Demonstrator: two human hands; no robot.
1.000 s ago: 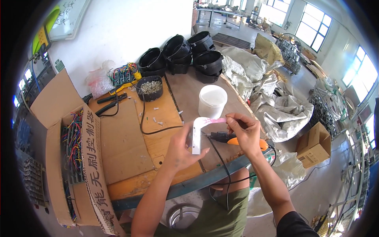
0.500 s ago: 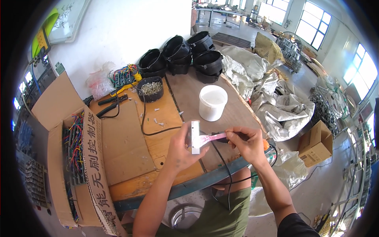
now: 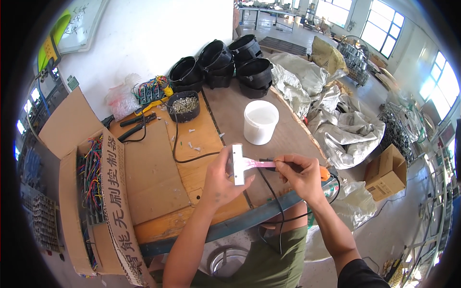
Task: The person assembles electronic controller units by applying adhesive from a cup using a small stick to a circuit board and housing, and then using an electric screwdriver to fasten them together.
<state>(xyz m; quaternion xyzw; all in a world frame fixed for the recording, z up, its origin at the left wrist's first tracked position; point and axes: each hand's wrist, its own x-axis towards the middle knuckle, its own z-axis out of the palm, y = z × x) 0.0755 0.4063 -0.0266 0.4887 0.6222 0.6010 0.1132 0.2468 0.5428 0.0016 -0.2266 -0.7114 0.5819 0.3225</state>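
My left hand [image 3: 222,175] grips a narrow silver-white metal piece [image 3: 237,164] with small holes near its ends, held upright above the table's front part. Between the fingers of my right hand [image 3: 300,175] is a pink spatula [image 3: 261,164]. Its blade, smeared with white paste, touches or nearly touches the right side of the metal piece; the exact contact cannot be made out. Beyond my hands stands a white bucket [image 3: 260,126] with white residue inside. Behind my right hand lies a corded tool with an orange end [image 3: 326,174], partly hidden.
An open cardboard box [image 3: 122,206] of wired circuit boards stands at left. Black pots [image 3: 185,74] are stacked at the back, near a black tub of small parts [image 3: 185,106]. A black cable [image 3: 180,158] crosses the table [image 3: 158,230]. Pale sacks [image 3: 343,132] lie to the right.
The pink spatula has gone from a slight slant to nearly level, its blade still at the metal piece. Both hands keep their grip and have barely moved.
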